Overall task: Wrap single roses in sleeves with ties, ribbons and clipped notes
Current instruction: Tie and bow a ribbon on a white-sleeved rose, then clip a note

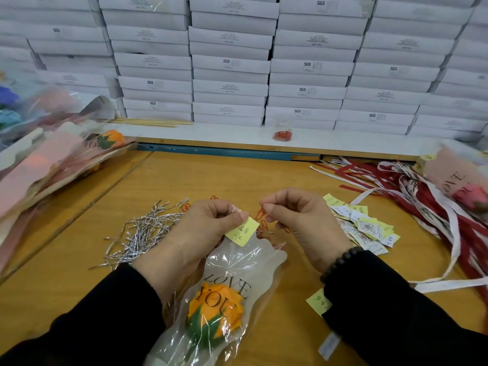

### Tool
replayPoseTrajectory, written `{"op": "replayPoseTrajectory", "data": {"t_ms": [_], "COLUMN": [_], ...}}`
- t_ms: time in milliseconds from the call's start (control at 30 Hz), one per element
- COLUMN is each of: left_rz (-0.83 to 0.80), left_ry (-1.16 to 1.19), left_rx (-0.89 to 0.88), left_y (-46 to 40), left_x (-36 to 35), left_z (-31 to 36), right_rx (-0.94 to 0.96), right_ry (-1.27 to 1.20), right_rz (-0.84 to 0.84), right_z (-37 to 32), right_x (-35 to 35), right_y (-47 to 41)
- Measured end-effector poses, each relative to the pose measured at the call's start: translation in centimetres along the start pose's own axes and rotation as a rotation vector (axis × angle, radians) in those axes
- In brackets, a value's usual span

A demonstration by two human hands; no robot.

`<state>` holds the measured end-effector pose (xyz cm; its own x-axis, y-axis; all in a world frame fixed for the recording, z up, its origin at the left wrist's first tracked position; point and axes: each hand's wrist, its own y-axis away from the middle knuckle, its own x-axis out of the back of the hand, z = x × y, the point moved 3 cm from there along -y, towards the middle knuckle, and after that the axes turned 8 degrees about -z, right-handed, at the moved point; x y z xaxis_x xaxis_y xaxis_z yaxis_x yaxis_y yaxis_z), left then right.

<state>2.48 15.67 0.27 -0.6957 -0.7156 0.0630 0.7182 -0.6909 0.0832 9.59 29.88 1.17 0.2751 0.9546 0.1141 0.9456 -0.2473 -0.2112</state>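
Note and clip held over the sleeved orange rose

The sleeved rose (214,307) lies mid-table; above its top edge the left hand (208,228) pinches a yellow note (241,231) and the right hand (298,220) pinches a red clip (261,216). Silver ties (142,231) lie left of it, loose notes (364,225) and ribbons (427,204) right, white boxes (229,64) beyond.
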Motion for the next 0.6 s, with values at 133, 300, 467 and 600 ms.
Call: {"op": "replayPoseTrajectory", "data": {"t_ms": [133,300,467,600], "left_rz": [-0.004,-0.004,-0.007,-0.006], "left_ry": [0.001,-0.002,-0.020,0.022], "left_rx": [-0.006,-0.010,-0.014,-0.014], "left_y": [0.04,0.08,0.14,0.23], "left_x": [-0.06,-0.14,-0.20,-0.35], "left_z": [0.17,0.18,0.17,0.07], "right_rx": [-0.006,-0.039,-0.071,-0.033], "right_ry": [-0.032,-0.035,-0.023,0.191], "right_rz": [0.019,0.011,0.032,-0.001], "right_z": [0.11,0.16,-0.10,-0.37], "right_x": [-0.29,-0.69,-0.57,-0.66], "right_y": [0.01,0.00,0.02,0.16]}}
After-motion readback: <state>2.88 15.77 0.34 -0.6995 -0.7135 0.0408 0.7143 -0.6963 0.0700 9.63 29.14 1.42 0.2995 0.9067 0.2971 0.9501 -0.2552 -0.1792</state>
